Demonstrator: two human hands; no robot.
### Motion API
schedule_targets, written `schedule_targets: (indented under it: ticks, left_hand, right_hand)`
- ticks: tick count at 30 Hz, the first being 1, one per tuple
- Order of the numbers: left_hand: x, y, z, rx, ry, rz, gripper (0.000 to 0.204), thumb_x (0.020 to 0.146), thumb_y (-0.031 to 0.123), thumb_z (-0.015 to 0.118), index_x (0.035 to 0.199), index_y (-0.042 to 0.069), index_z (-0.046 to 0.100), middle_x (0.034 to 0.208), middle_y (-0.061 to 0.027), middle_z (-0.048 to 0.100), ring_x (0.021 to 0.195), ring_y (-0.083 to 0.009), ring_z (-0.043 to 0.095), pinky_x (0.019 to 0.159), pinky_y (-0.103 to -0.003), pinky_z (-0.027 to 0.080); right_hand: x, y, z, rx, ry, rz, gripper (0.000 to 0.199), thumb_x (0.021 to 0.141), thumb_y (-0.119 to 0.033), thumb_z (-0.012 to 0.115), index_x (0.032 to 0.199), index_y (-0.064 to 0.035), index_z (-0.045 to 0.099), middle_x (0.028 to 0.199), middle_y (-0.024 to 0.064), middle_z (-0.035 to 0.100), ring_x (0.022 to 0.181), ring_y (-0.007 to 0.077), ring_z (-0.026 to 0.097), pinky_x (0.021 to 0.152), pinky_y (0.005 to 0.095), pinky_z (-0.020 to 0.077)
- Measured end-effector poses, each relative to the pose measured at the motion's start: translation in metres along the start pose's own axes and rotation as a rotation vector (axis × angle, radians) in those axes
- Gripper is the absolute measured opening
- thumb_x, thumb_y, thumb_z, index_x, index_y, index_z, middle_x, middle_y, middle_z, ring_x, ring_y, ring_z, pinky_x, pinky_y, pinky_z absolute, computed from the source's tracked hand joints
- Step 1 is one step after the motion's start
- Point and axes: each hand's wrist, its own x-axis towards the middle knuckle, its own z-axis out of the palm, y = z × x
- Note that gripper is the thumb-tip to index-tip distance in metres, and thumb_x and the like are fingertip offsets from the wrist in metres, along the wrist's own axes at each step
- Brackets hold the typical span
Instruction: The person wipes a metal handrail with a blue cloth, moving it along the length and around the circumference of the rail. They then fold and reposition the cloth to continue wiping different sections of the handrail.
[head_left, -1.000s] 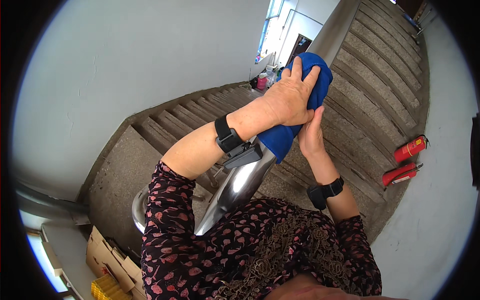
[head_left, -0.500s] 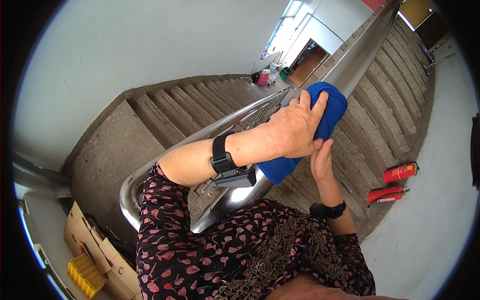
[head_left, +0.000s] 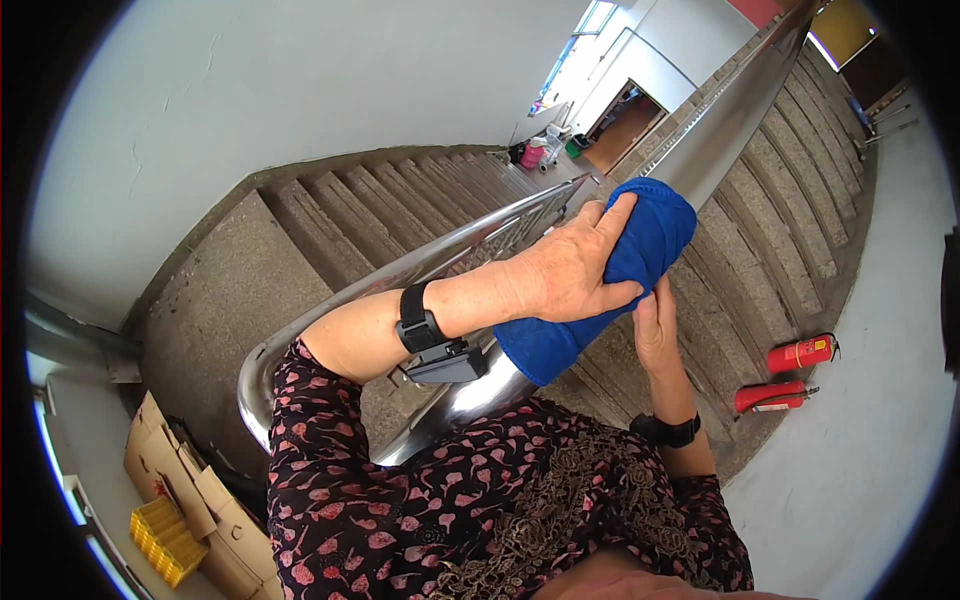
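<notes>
A blue cloth (head_left: 655,228) is wrapped around the shiny metal handrail (head_left: 715,140) of a staircase. Over the cloth's left side lies my left hand (head_left: 575,268), its fingers curled round the far edge and its thumb pressed across the top. My right hand (head_left: 657,325) grips the cloth from the lower right side; its fingertips are partly hidden under the fabric. Below the hands, the near end of the cloth hangs loosely about the rail. Each wrist bears a black strap, and a dark box (head_left: 447,366) is fixed beneath the left one.
Stone steps (head_left: 780,200) run up on the right, with more steps (head_left: 370,215) left of the rail. Two red fire extinguishers (head_left: 803,353) lie by the right wall. Flattened cardboard (head_left: 165,455) and a yellow basket (head_left: 167,540) stand lower left. A doorway (head_left: 620,130) shows beyond.
My left hand has slid slightly left and down on the cloth, and its thumb now lies across it. My right hand has closed in against the cloth's edge. The view has shifted slightly.
</notes>
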Motion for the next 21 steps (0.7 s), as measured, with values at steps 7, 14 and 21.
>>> schedule_targets:
  ticks: [7, 14, 21]
  left_hand:
    - [0.005, -0.012, 0.013, -0.203, 0.118, 0.059, 0.107, 0.076, 0.041, 0.073, 0.147, -0.011, 0.014, 0.137, -0.0354, 0.040, 0.128, -0.0418, 0.046, 0.109, -0.040, 0.038]
    - [0.008, -0.018, 0.014, -0.332, 0.080, -0.012, 0.111, 0.071, 0.043, 0.078, 0.147, -0.010, 0.017, 0.141, -0.0329, 0.040, 0.133, -0.0377, 0.042, 0.112, -0.038, 0.034]
    - [0.008, -0.017, 0.013, -0.355, 0.095, -0.034, 0.108, 0.070, 0.044, 0.078, 0.147, -0.007, 0.021, 0.138, -0.0320, 0.044, 0.130, -0.0372, 0.047, 0.110, -0.039, 0.037]
  right_hand:
    - [-0.001, -0.043, -0.001, 0.320, -0.021, 0.196, 0.069, 0.098, -0.030, 0.058, 0.147, 0.0044, 0.025, 0.145, 0.0165, 0.040, 0.130, 0.0242, 0.044, 0.109, 0.0367, 0.0357]
    - [0.004, -0.052, 0.004, 0.593, 0.044, 0.292, 0.064, 0.096, -0.017, 0.060, 0.147, 0.0020, 0.026, 0.144, 0.0144, 0.042, 0.132, 0.0247, 0.044, 0.111, 0.0412, 0.0349]
    - [0.007, -0.048, 0.007, 0.658, 0.108, 0.251, 0.063, 0.094, -0.015, 0.062, 0.145, 0.0013, 0.029, 0.141, 0.0133, 0.044, 0.130, 0.0238, 0.044, 0.110, 0.0410, 0.0358]
